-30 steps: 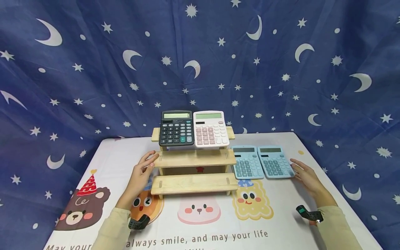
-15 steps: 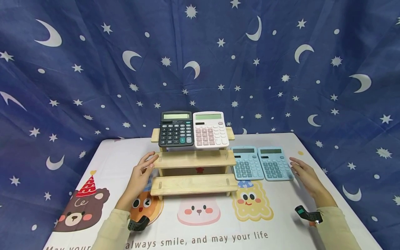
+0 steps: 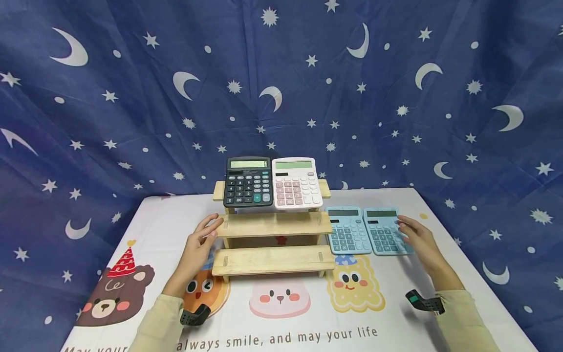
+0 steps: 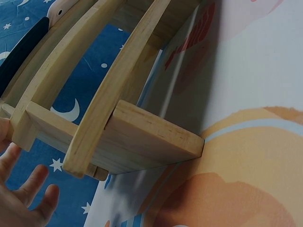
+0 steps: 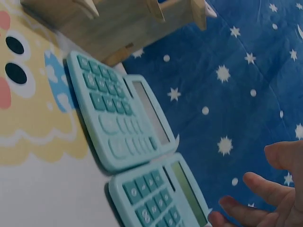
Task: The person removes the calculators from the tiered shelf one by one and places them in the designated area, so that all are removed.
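Note:
A three-step wooden rack (image 3: 272, 225) stands mid-table. Its top step bears a black calculator (image 3: 248, 182) and a white calculator with pink keys (image 3: 297, 183), leaning side by side. My left hand (image 3: 199, 244) touches the left end of the middle step with its fingertips, fingers loosely extended; the left wrist view shows the rack's side panel (image 4: 151, 137) close by. Right of the rack lie two light-blue calculators, an inner one (image 3: 349, 232) and an outer one (image 3: 386, 233). Over the outer one's right edge hovers my right hand (image 3: 422, 247), fingers spread, apparently without gripping it.
A white cloth printed with cartoon figures and lettering covers the table (image 3: 308, 337). Behind hangs a dark-blue curtain (image 3: 281, 122) with moons and stars. Both wrists wear black straps, the left strap (image 3: 195, 315) and the right strap (image 3: 424, 301).
My right hand has moved left, from beside the outer light-blue calculator to over its right edge. The left hand, the rack and the calculators have stayed in place.

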The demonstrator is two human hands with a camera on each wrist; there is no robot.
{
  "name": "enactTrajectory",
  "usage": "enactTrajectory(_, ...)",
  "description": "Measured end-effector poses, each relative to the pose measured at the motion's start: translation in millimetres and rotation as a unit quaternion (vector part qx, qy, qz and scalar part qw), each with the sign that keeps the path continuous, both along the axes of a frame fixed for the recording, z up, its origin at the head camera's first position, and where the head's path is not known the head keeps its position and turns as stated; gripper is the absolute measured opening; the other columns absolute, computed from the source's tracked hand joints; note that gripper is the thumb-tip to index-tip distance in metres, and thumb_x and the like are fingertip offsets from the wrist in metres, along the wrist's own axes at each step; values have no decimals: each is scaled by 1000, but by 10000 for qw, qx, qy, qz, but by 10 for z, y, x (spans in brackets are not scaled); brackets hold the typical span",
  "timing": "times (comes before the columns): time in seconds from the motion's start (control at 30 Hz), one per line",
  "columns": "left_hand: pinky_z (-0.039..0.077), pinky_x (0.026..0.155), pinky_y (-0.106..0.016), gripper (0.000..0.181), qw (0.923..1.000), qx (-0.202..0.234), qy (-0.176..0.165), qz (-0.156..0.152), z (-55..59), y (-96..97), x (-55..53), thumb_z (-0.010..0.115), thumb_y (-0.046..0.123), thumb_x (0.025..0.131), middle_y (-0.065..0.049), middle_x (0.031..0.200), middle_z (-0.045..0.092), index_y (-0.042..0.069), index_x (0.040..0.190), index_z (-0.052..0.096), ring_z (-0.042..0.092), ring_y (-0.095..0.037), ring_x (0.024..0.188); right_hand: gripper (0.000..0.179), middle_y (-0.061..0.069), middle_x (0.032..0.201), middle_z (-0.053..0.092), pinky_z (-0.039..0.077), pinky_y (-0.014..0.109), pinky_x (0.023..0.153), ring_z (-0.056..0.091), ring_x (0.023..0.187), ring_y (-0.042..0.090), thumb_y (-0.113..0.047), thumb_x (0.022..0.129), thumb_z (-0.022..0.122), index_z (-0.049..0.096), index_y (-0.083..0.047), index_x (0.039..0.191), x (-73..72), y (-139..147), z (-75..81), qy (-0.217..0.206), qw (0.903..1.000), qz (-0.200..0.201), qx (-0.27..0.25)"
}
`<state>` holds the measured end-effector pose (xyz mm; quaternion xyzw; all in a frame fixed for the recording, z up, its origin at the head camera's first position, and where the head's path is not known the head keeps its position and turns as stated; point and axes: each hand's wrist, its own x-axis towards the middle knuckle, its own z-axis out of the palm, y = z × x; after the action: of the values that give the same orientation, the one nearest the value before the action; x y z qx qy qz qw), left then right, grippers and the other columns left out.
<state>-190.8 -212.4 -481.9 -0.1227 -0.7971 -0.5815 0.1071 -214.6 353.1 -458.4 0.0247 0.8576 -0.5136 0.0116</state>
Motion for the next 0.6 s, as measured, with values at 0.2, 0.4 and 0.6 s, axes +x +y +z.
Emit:
enactTrajectory(0.2,34,98,-1,40,10000,-18,-12,20,-4,2,-3,45,13,108,-17,160,36,-5,144,53,31,-42,149,62,30,152,38,48,11,95,48,117,-9,-35,110,38,28,7,155,19,-106,57,386,9982,345,-302)
enactTrajectory(0.4,35,97,-1,40,10000,10,14,11,-10,6,-11,45,13,108,-18,160,36,-5,144,52,31,-42,149,62,26,147,42,48,11,95,51,115,-11,-35,110,41,31,7,153,28,-201,101,556,9960,566,-402)
enactTrajectory(0.6,34,97,-1,40,10000,40,23,28,-13,2,-12,45,13,108,-18,160,36,-5,144,52,31,-42,149,62,28,150,42,49,13,96,54,116,-9,-36,109,42,32,5,153,23,-317,150,535,9943,757,-520)
